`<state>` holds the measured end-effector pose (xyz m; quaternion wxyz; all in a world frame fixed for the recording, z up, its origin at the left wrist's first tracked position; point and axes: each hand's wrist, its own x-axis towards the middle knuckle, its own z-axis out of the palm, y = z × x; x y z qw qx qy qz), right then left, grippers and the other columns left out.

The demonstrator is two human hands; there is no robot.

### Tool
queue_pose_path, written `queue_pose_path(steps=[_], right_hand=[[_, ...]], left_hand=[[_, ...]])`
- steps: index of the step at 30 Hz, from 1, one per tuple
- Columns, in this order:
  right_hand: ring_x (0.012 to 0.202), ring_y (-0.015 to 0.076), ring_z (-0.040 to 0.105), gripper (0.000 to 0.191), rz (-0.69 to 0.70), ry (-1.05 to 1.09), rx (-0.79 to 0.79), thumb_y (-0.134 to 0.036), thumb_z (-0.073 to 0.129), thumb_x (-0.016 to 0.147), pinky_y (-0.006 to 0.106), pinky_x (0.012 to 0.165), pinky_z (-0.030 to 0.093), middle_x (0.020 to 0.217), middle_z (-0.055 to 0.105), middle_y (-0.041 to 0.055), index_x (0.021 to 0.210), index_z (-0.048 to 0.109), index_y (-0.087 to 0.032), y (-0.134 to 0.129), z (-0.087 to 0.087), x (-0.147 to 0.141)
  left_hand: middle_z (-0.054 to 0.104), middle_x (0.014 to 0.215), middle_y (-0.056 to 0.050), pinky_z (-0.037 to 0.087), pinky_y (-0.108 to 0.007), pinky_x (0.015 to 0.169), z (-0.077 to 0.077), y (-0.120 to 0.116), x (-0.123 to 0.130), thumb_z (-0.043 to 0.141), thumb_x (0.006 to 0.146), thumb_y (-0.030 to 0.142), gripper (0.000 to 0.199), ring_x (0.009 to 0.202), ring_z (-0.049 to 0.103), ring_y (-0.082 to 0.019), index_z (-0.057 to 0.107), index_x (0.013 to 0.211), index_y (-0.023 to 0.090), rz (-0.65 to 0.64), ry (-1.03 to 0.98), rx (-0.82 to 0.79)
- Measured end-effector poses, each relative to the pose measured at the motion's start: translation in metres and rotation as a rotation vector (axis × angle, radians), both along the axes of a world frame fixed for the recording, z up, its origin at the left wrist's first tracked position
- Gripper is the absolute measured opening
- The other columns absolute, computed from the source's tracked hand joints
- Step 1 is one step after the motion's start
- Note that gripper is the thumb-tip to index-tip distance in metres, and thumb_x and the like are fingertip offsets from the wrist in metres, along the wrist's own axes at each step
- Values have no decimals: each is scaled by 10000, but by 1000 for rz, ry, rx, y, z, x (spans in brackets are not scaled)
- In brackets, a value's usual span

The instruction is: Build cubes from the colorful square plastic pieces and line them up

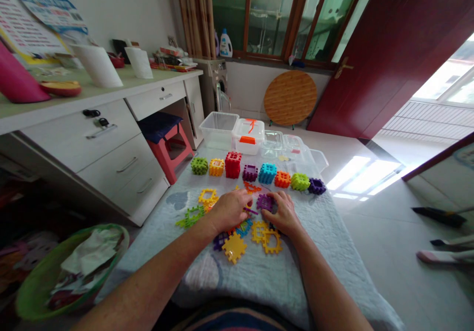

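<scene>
My right hand (284, 213) grips a purple interlocking plastic panel (264, 202) between thumb and fingers, just above the middle of the table. Close by on the left, my left hand (230, 208) is closed with curled fingers. A thin purple panel (251, 211), seen almost edge-on, sticks out from its fingertips. Around both hands lie loose panels: a solid yellow one (234, 247), a yellow frame (272, 241), a green one (193, 216) and a blue one (243, 227), partly covered. An orange panel (252, 187) lies beyond the hands.
A row of assembled cubes stands beyond the hands, including a tall red block (233, 165) and a blue one (267, 173). Behind them are clear plastic boxes (219, 129). A green basket (25, 291) and pink stool (174, 148) stand left of the cloth-covered table (333, 267).
</scene>
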<state>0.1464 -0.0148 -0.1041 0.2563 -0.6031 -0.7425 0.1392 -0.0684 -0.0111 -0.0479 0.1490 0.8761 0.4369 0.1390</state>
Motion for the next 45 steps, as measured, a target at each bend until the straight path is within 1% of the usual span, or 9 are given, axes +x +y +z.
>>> queue_pose_path(steps=[4, 6, 8, 13, 16, 21, 27, 39, 45], right_hand=[[1018, 265, 531, 389, 11, 117, 9, -310, 683, 712, 436, 931, 419, 1026, 592, 64, 1084, 625, -213, 0, 4, 1], [1019, 251, 534, 344, 37, 203, 26, -308, 655, 737, 424, 943, 419, 1027, 590, 54, 1068, 614, -226, -2, 10, 0], [1005, 241, 536, 299, 90, 249, 27, -311, 632, 757, 405, 930, 425, 1011, 588, 45, 1045, 601, -235, -7, 16, -6], [922, 234, 520, 258, 164, 109, 15, -354, 681, 722, 377, 844, 402, 932, 585, 33, 908, 562, -220, -24, 24, -29], [895, 243, 502, 304, 154, -35, 12, -392, 713, 684, 380, 819, 365, 905, 583, 35, 886, 567, -218, -29, 21, -39], [907, 254, 493, 331, 153, -109, -2, -418, 725, 680, 382, 820, 343, 925, 584, 50, 903, 582, -219, -30, 19, -42], [915, 253, 490, 369, 135, -143, -17, -478, 748, 679, 380, 826, 339, 922, 589, 56, 886, 593, -215, -30, 24, -44], [937, 255, 482, 410, 120, -162, 4, -530, 743, 687, 385, 847, 338, 937, 581, 53, 924, 617, -220, -29, 24, -46], [909, 247, 479, 313, 112, -155, 21, -430, 722, 692, 380, 831, 344, 908, 573, 53, 873, 593, -209, -31, 25, -48]], left_hand=[[653, 912, -38, 467, -282, 733, 12, 3, -26, 666, 743, 280, 174, 836, 619, -197, 659, 904, 214, -46, -122, -156], [659, 884, -32, 472, -282, 727, 17, 7, -44, 639, 758, 307, 184, 808, 620, -190, 663, 916, 215, -16, -187, -192], [663, 864, -27, 479, -291, 733, 15, 13, -62, 614, 774, 331, 183, 791, 618, -187, 664, 910, 218, 61, -235, -173], [670, 907, -58, 483, -363, 836, -17, 36, -105, 616, 752, 363, 199, 879, 627, -233, 666, 854, 200, 349, -271, 72], [676, 906, -69, 491, -380, 842, -37, 45, -121, 621, 750, 418, 245, 883, 633, -246, 673, 840, 195, 446, -282, 111], [684, 860, -52, 514, -332, 753, -56, 46, -123, 629, 749, 442, 266, 803, 643, -215, 671, 832, 192, 465, -337, 5], [659, 883, -56, 504, -329, 775, -68, 46, -119, 611, 760, 426, 259, 823, 624, -206, 666, 849, 189, 464, -387, 46], [655, 862, -53, 488, -335, 784, -69, 43, -120, 595, 743, 362, 211, 816, 616, -206, 660, 844, 189, 493, -432, 35], [654, 857, -52, 483, -336, 777, -68, 43, -119, 599, 733, 355, 198, 812, 616, -210, 659, 824, 190, 499, -444, 39]])
